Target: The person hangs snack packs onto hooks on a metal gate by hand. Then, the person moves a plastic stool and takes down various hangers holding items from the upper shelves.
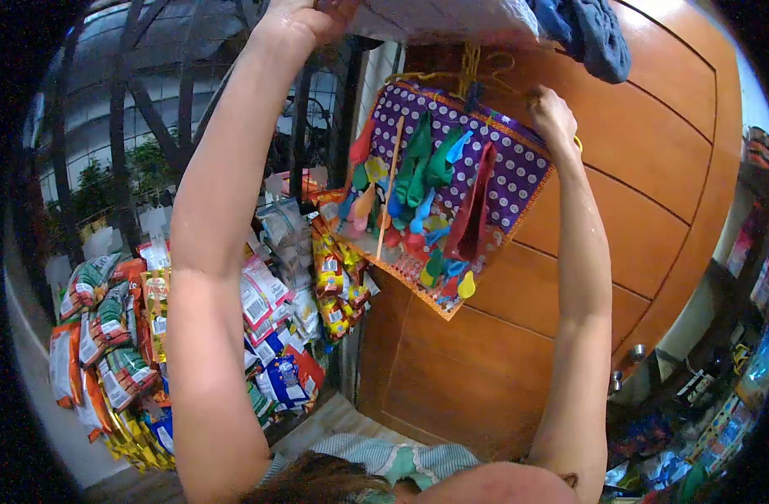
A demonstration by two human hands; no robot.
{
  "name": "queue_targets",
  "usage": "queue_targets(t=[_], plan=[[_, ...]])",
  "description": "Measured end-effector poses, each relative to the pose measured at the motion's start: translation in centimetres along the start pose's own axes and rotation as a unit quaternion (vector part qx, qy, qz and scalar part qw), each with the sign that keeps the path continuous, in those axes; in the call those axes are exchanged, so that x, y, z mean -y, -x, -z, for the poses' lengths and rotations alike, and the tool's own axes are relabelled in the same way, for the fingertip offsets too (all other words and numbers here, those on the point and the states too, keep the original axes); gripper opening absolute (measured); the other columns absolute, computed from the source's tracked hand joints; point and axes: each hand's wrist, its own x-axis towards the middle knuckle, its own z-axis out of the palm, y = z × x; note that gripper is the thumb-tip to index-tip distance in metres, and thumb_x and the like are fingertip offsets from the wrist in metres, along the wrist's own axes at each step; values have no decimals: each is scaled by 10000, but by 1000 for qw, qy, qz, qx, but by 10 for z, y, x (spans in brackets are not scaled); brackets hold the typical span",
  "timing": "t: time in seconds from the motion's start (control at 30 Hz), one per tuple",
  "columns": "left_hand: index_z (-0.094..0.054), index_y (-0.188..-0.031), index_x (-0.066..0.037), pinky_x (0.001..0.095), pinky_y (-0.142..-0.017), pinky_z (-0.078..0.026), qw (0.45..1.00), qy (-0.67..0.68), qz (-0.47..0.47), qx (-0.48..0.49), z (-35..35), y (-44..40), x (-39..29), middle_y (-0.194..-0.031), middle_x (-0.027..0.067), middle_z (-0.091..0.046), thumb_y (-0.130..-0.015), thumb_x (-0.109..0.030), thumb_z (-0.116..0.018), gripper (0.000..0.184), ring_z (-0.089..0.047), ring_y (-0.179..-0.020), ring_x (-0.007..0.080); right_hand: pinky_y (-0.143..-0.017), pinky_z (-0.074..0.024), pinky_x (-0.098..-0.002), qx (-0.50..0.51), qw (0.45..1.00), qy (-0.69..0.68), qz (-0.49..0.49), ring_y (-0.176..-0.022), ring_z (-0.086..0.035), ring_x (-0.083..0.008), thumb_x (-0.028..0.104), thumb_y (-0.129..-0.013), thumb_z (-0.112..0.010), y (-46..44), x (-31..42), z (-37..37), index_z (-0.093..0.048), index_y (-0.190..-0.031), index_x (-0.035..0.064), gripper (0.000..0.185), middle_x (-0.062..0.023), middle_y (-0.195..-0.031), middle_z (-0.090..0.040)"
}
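Observation:
A purple dotted sheet (506, 172) with an orange border hangs from yellow hangers (468, 67) in front of a wooden door, with several deflated balloons (414, 164) and a thin wooden stick (390, 189) on it. My right hand (554, 116) is raised at the sheet's upper right corner, fingers closed near the hanger's end; what they hold is too small to name. At the top edge my left hand (321, 18) is partly cut off, beside a whitish sheet or bag (443, 18). Its fingers are hidden. Dark blue cloth (586, 38) hangs at the upper right.
Packets of snacks (115, 336) hang in bunches at the left, near a dark metal grille (120, 126). Behind the sheet stands the wooden door (637, 210) with round metal knobs (637, 353). Shelves with goods (729, 420) line the right side.

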Motion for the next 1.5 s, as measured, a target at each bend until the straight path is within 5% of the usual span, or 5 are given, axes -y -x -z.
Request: queue_targets(t=[0.43,1.1,1.2,1.23,1.5], plan=[[-576,-885,14,322,-529,-571,999,-20,-33,4,-16,-2,8,-840,156,-622,-885,-276,-455,314,-632,-715,321,-735,-468,-459,-41,998,-38,-11,-883,-580,-366,210,-768,-505,-7,14,-24,-570,-916,63,219,-198,-920,-611],[-580,-912,-3,292,-491,-566,1000,-25,-16,9,-12,-2,7,-857,143,-626,-893,-316,-429,349,-631,-754,294,-740,-472,-449,-85,996,1,10,-883,-593,-341,137,-811,-401,20,25,6,-586,-970,143,244,-163,-936,-618],[-572,-943,4,294,-486,-566,1000,-25,-17,4,-15,-3,10,-868,151,-623,-898,-311,-420,353,-630,-760,303,-735,-475,-451,-49,998,26,22,-877,-596,-342,143,-810,-406,9,33,-1,-595,-957,134,239,-165,-936,-619],[-569,-952,7,295,-487,-566,999,-25,-18,11,-15,-4,9,-872,153,-622,-901,-309,-414,355,-629,-762,304,-801,-453,-435,10,999,42,2,-944,-570,-340,139,-805,-405,6,38,2,-571,-1079,165,322,-166,-998,-604],[-564,-933,-6,297,-501,-568,999,-27,-39,28,-14,-4,9,-862,131,-623,-914,-305,-380,352,-630,-759,288,-744,-479,-439,-12,1000,23,3,-900,-592,-342,153,-812,-413,0,26,-22,-592,-994,112,259,-172,-976,-610]])
